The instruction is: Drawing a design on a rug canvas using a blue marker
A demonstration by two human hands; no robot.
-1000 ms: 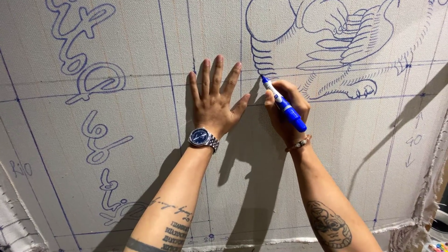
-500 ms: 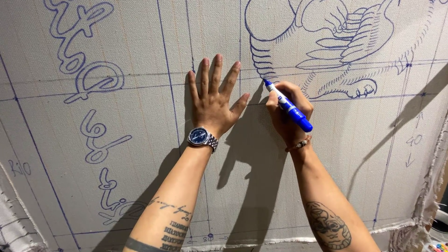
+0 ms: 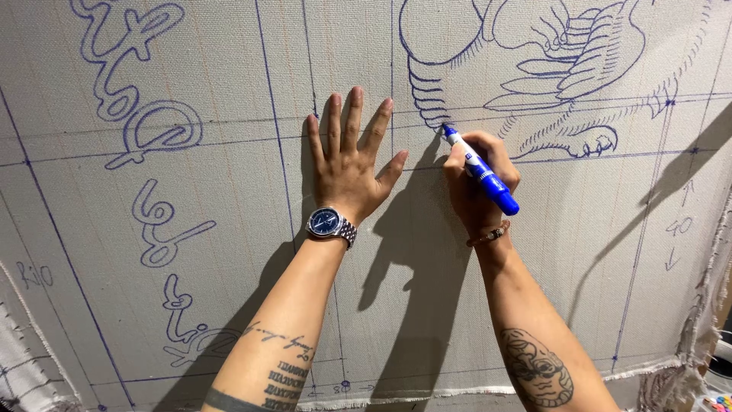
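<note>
Stretched before me, a pale beige woven canvas fills almost everything I see, ruled with thin blue grid lines and covered in blue marker drawings. My left hand lies flat against the cloth, its fingers spread wide and pointing up, gripping nothing, only pressing the fabric. A silver metal wristwatch with a dark blue dial sits on that wrist, just below the palm.

My right hand is just beside the left thumb, and its fingers are curled tight around a blue marker with a white collar. The pen slants up and to the left, its tip touching the canvas at the lower end of a blue outlined creature with banded belly and clawed foot, which spreads above and to the right of my knuckles. A thin beaded bracelet circles the right wrist.

Left of my spread fingers, well apart, run looping blue ornamental curls. Below both forearms the frayed white hem of the cloth crosses the bottom. Dark shadows of my arms fall on the weave between and beside the wrists.
</note>
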